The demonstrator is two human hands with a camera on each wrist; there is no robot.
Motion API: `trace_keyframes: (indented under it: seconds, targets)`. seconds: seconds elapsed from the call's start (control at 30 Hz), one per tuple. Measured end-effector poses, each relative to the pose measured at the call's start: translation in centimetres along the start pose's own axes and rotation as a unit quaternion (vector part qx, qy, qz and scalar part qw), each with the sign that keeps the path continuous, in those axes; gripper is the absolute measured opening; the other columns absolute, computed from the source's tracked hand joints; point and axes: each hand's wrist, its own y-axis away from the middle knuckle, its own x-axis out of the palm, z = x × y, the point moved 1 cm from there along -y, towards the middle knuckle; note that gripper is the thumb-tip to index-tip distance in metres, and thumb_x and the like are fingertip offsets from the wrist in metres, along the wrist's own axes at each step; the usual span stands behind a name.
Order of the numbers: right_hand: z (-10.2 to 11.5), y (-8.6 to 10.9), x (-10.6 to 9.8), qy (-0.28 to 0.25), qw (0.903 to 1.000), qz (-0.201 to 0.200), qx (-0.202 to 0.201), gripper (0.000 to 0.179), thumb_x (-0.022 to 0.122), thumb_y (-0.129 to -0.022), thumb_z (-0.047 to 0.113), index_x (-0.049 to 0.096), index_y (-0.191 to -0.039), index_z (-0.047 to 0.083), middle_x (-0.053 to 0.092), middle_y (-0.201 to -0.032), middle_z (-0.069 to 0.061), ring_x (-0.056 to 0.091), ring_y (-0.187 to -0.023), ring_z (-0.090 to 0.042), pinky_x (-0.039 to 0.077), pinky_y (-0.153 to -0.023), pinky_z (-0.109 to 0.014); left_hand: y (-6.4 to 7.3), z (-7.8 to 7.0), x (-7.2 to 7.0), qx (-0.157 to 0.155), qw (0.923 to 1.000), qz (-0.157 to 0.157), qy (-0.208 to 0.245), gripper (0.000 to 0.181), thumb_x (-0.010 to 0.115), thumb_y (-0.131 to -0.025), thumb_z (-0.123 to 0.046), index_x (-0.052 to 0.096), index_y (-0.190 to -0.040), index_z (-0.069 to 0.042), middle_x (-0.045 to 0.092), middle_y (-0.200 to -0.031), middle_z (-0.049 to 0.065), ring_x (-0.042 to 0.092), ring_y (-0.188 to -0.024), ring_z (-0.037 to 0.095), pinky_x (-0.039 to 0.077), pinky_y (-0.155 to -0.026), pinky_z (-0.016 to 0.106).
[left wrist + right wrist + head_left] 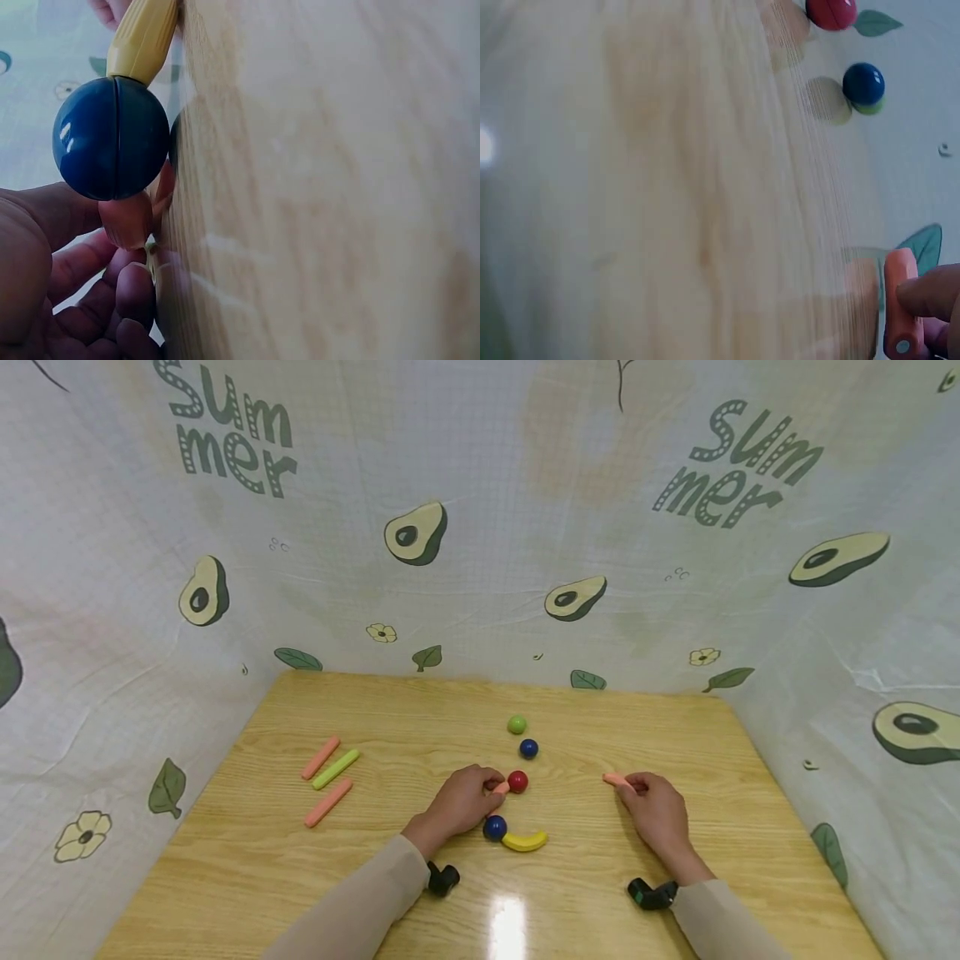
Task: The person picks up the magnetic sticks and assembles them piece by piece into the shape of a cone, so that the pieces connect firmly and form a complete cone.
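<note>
Pinched between thumb and fingers of my left hand is a salmon-coloured stick, partly hidden by the thumb. A red ball sits at its far end and a blue ball at its near end. In the left wrist view, a yellow curved stick meets the blue ball, right above the salmon stick. Off to the right, my right hand pinches another salmon stick. A round metal spot shows on the end of this stick in the right wrist view.
Beyond the red ball lie a second blue ball and a green ball. Two salmon sticks and a lime-green stick lie on the left of the wooden table. A printed cloth hangs around the table.
</note>
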Motion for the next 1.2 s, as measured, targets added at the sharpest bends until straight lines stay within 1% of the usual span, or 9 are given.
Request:
trace_keyframes:
  seconds: [0.13, 0.3, 0.37, 0.47, 0.6, 0.67, 0.77, 0.93, 1.2]
  targets:
    - [1.7, -0.2, 1.3, -0.020, 0.9998, 0.003, -0.009, 0.037, 0.071, -0.102, 0.029, 0.074, -0.119, -0.003, 0.074, -0.108, -0.020, 0.070, -0.094, -0.033, 0.056, -0.082, -0.050, 0.0, 0.2, 0.0, -0.003, 0.9999, 0.004, 0.016, 0.034, 0.072, -0.102, -0.030, 0.073, -0.132, -0.013, 0.070, -0.112, -0.002, 0.061, -0.097, 0.015, 0.054, -0.095, 0.039]
    - [4.1, -0.3, 3.3, -0.040, 0.9989, 0.015, -0.017, 0.036, 0.073, -0.101, 0.036, 0.077, -0.115, 0.003, 0.074, -0.102, -0.012, 0.067, -0.088, -0.023, 0.054, -0.079, -0.039, -0.2, 0.4, 0.1, -0.007, 0.9996, 0.004, 0.029, 0.034, 0.071, -0.103, -0.031, 0.073, -0.132, -0.014, 0.071, -0.113, -0.002, 0.062, -0.099, 0.015, 0.054, -0.097, 0.041]
    - [4.9, -0.3, 3.9, -0.049, 0.9984, 0.022, -0.019, 0.035, 0.074, -0.101, 0.035, 0.077, -0.114, 0.004, 0.074, -0.100, -0.010, 0.066, -0.086, -0.021, 0.053, -0.077, -0.036, -0.3, 0.4, 0.1, -0.008, 0.9994, 0.003, 0.033, 0.033, 0.070, -0.103, -0.031, 0.074, -0.132, -0.014, 0.072, -0.112, -0.003, 0.062, -0.098, 0.015, 0.055, -0.096, 0.041]
    - [6.1, -0.1, 4.7, -0.058, 0.9976, 0.032, -0.022, 0.032, 0.075, -0.100, 0.033, 0.077, -0.113, 0.004, 0.074, -0.098, -0.008, 0.064, -0.083, -0.019, 0.052, -0.075, -0.033, -0.3, 0.3, 0.2, -0.010, 0.9992, 0.002, 0.039, 0.032, 0.069, -0.104, -0.030, 0.074, -0.131, -0.014, 0.071, -0.111, -0.003, 0.061, -0.096, 0.014, 0.054, -0.095, 0.040]
    - [7.2, 0.1, 5.5, -0.061, 0.9969, 0.041, -0.027, 0.035, 0.076, -0.099, 0.039, 0.078, -0.110, 0.006, 0.072, -0.093, -0.006, 0.061, -0.079, -0.017, 0.050, -0.072, -0.031, -0.3, 0.2, 0.1, -0.011, 0.9992, -0.001, 0.037, 0.031, 0.069, -0.104, -0.030, 0.075, -0.130, -0.014, 0.071, -0.109, -0.003, 0.061, -0.094, 0.013, 0.055, -0.093, 0.039]
    - [7.5, 0.1, 5.7, -0.061, 0.9967, 0.044, -0.029, 0.038, 0.076, -0.098, 0.043, 0.079, -0.108, 0.007, 0.072, -0.091, -0.005, 0.060, -0.078, -0.016, 0.049, -0.071, -0.030, -0.3, 0.2, 0.2, -0.012, 0.9993, -0.002, 0.036, 0.031, 0.069, -0.104, -0.029, 0.075, -0.129, -0.014, 0.071, -0.109, -0.003, 0.061, -0.094, 0.013, 0.055, -0.092, 0.039]
    - [7.8, 0.2, 6.0, -0.059, 0.9966, 0.046, -0.035, 0.039, 0.077, -0.097, 0.046, 0.080, -0.106, 0.008, 0.071, -0.089, -0.003, 0.059, -0.076, -0.015, 0.049, -0.070, -0.029, -0.3, 0.2, 0.2, -0.013, 0.9993, -0.003, 0.035, 0.030, 0.070, -0.104, -0.029, 0.075, -0.129, -0.014, 0.071, -0.108, -0.004, 0.061, -0.094, 0.012, 0.055, -0.091, 0.037]
    - [8.0, 0.2, 6.0, -0.056, 0.9965, 0.045, -0.043, 0.036, 0.078, -0.097, 0.042, 0.080, -0.104, 0.007, 0.071, -0.088, -0.004, 0.059, -0.075, -0.015, 0.048, -0.069, -0.030, -0.2, 0.1, 0.1, -0.010, 0.9991, -0.003, 0.041, 0.029, 0.071, -0.103, -0.028, 0.076, -0.128, -0.014, 0.070, -0.106, -0.004, 0.060, -0.091, 0.012, 0.054, -0.088, 0.036]
    - [8.1, 0.2, 6.2, -0.048, 0.9959, 0.050, -0.058, 0.028, 0.078, -0.098, 0.033, 0.080, -0.104, 0.006, 0.070, -0.090, -0.005, 0.059, -0.077, -0.016, 0.049, -0.071, -0.032, -0.3, 0.4, 0.2, -0.008, 0.9990, -0.005, 0.044, 0.028, 0.070, -0.103, -0.029, 0.076, -0.127, -0.015, 0.070, -0.106, -0.005, 0.060, -0.092, 0.012, 0.054, -0.089, 0.037]
